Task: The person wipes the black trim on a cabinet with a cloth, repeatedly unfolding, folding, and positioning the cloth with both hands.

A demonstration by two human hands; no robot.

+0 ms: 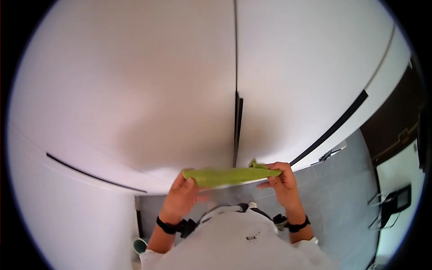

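A light green cloth (225, 177) is stretched sideways between my two hands, in front of the white cabinet doors, its middle blurred. My left hand (182, 193) pinches its left end between thumb and fingers. The right end is gripped by my right hand (282, 180), where a folded bit of the cloth stands up beside the fingers. Both wrists wear black bands.
Tall white cabinet doors (180, 90) with black handles (238, 126) fill the view ahead. Below them lies a grey tiled floor (333, 193). A black-framed object (398, 200) stands at the far right, and a round container (139, 245) at the lower left.
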